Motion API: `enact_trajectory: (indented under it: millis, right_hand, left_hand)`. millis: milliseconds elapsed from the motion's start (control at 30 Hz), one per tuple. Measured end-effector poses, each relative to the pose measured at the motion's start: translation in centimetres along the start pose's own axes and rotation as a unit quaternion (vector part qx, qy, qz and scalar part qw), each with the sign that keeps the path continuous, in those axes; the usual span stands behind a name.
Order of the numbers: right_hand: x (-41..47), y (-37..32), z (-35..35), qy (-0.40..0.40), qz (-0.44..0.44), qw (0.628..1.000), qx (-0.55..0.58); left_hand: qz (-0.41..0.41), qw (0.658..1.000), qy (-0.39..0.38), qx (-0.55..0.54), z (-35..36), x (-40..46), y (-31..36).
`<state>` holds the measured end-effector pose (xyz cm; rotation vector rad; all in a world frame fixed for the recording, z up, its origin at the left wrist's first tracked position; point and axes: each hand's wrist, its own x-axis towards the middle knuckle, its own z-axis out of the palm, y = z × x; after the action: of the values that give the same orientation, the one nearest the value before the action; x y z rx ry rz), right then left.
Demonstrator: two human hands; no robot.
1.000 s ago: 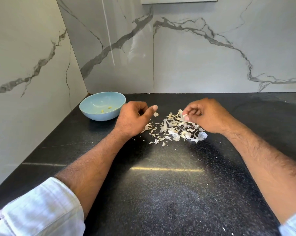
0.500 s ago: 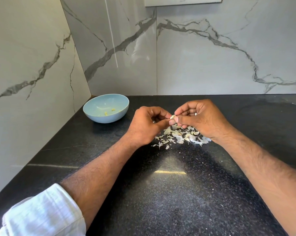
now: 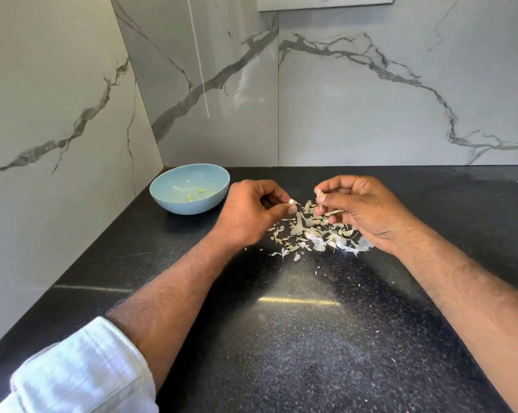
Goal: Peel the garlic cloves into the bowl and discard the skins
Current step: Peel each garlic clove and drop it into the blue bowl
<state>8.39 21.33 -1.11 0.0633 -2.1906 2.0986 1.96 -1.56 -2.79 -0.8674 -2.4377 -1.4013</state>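
My left hand [image 3: 253, 211] pinches a small white garlic clove [image 3: 292, 201] between thumb and forefinger, just above the black counter. A hand's width to the right, my right hand [image 3: 362, 208] pinches a scrap of papery skin [image 3: 319, 193] at its fingertips, and a thin strip of skin [image 3: 330, 212] hangs under its fingers. Below and between both hands lies a scattered pile of garlic skins [image 3: 314, 235]. The light blue bowl [image 3: 165, 198] stands at the back left near the wall corner, with two peeled cloves [image 3: 195, 194] in it.
The black speckled counter [image 3: 296, 338] stretches toward me, with tiny skin flecks on it. Marble walls close off the left side and the back. White rolled sleeves show at the bottom corners.
My hands met over the pile half a second ago and have since pulled apart. The left one keeps the clove, the right one came away with skin.
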Motion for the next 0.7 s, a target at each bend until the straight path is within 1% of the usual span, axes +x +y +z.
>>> enact_trajectory:
  millis: [67,167,300,367,433,500,567,633,667,700]
  right_hand:
    - [-0.1,0.1,-0.1,-0.001,0.003,1.0,-0.009]
    - [-0.3,0.4,0.5,-0.021,-0.006,0.998,-0.065]
    - [-0.2,0.5,1.6,-0.029,-0.034,0.989,-0.138]
    - [-0.2,0.2,2.3,-0.025,-0.049,0.982,-0.182]
    - [0.0,0.0,3.4,-0.026,-0.072,0.968,-0.239]
    - [0.5,-0.7,5.2,-0.043,-0.123,0.94,-0.316]
    - [1.2,-1.5,7.2,-0.042,-0.186,0.908,-0.373]
    - [1.8,-2.1,8.9,-0.02,-0.233,0.897,-0.374]
    - [1.9,-1.9,9.5,-0.024,-0.238,0.895,-0.378]
    - [2.0,-1.4,10.0,-0.05,-0.225,0.884,-0.406]
  left_hand:
    - [-0.008,1.0,-0.019,0.019,-0.6,0.3,-0.5]
    - [0.002,0.994,-0.073,0.076,-1.7,0.7,-1.0]
    - [-0.009,0.991,-0.089,0.094,-5.2,0.7,-1.5]
    - [-0.018,0.991,-0.068,0.112,-7.0,0.4,-1.9]
    - [-0.042,0.992,-0.013,0.121,-8.2,0.0,-2.7]
    - [-0.07,0.991,0.032,0.106,-8.9,-0.5,-3.3]
    - [-0.084,0.991,0.037,0.101,-9.1,-0.9,-3.5]
    - [-0.08,0.99,0.019,0.111,-8.8,-1.2,-3.5]
    - [-0.073,0.99,0.013,0.116,-8.5,-1.2,-3.3]
    - [-0.069,0.99,0.011,0.12,-8.3,-1.2,-3.3]
